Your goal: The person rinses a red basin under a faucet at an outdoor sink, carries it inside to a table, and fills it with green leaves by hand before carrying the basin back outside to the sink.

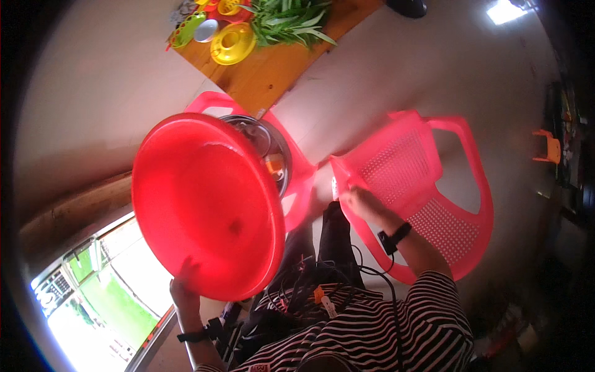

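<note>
A large red plastic basin (200, 200) hangs tilted on the left, its hollow side facing me. My left hand (186, 290) grips its lower rim, and dark finger shapes show against the red wall. My right hand (365, 203), slightly blurred, has its fingers curled at the front of one arm of a pink plastic armchair (395, 153) with a perforated seat and back. Behind the basin, a metal pot or bowl (284, 158) sits on a second pink plastic chair (297, 186). Dishes and an orange item are partly visible in it; the basin hides the remainder.
A wooden table (260, 79) stands ahead, bearing leafy green stalks (293, 21), a yellow plastic lid-like piece (233, 43) and a whitish cup or bowl (206, 30). Black cables (395, 297) run along my body. Bright window panes (111, 288) are at lower left; an orange stool (547, 146) stands far right.
</note>
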The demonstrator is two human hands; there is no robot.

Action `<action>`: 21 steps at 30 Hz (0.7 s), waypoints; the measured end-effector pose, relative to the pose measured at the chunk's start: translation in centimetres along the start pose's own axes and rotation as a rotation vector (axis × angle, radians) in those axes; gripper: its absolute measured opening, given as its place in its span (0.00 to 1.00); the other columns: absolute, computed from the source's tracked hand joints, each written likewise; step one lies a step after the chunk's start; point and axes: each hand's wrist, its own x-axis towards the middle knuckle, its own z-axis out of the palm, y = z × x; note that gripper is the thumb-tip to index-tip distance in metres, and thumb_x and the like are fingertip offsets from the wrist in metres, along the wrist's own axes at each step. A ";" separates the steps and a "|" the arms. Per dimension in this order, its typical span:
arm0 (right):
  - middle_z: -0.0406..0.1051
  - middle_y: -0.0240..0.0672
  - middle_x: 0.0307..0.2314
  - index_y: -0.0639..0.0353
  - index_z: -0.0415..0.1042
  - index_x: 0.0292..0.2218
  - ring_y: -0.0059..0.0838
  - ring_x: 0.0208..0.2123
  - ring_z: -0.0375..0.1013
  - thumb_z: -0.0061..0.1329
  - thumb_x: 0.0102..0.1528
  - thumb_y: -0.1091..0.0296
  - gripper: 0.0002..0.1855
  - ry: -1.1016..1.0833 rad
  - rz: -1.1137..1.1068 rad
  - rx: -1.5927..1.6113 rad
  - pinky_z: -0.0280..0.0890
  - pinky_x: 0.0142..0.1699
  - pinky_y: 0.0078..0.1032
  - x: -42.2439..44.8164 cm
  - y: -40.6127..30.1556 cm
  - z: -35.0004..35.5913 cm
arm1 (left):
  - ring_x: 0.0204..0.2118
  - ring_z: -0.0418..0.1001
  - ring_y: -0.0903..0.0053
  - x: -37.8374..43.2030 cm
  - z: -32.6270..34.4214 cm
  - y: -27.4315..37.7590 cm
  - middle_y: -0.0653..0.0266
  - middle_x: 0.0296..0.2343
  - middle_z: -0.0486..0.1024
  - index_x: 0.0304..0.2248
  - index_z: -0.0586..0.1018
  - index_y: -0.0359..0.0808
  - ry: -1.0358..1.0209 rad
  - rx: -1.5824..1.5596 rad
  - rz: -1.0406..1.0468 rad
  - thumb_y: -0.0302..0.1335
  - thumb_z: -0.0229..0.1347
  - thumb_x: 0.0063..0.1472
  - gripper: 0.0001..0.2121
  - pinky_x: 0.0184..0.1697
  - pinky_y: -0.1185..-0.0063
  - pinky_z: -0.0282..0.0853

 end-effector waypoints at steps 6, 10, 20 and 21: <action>0.71 0.47 0.25 0.65 0.73 0.22 0.45 0.25 0.74 0.46 0.45 0.74 0.05 -0.296 0.112 -0.387 0.69 0.29 0.39 -5.2 -5.6 2.6 | 0.42 0.73 0.65 1.5 -0.4 1.0 0.50 0.39 0.75 0.46 0.70 0.21 -0.061 0.044 0.014 0.27 0.42 0.60 0.19 0.47 0.73 0.67; 0.72 0.45 0.28 0.63 0.75 0.25 0.43 0.28 0.75 0.47 0.46 0.73 0.06 -0.227 0.162 -0.591 0.71 0.30 0.38 -6.0 -6.0 4.1 | 0.41 0.73 0.66 1.9 -1.8 0.9 0.50 0.38 0.75 0.45 0.72 0.22 -0.148 0.244 0.240 0.27 0.42 0.59 0.19 0.46 0.74 0.67; 0.71 0.49 0.28 0.64 0.74 0.24 0.43 0.26 0.75 0.46 0.48 0.74 0.06 0.048 0.374 -0.730 0.72 0.31 0.36 -7.9 -1.0 2.4 | 0.39 0.74 0.65 3.0 -3.4 0.6 0.51 0.36 0.75 0.42 0.73 0.21 -0.127 -0.106 0.062 0.27 0.44 0.54 0.19 0.44 0.73 0.69; 0.72 0.50 0.29 0.64 0.74 0.24 0.44 0.26 0.75 0.46 0.48 0.74 0.06 0.028 0.404 -0.774 0.72 0.31 0.37 -8.1 0.1 1.5 | 0.39 0.74 0.65 2.9 -2.3 0.6 0.51 0.36 0.75 0.42 0.73 0.21 -0.129 -0.116 0.057 0.27 0.44 0.54 0.19 0.44 0.73 0.69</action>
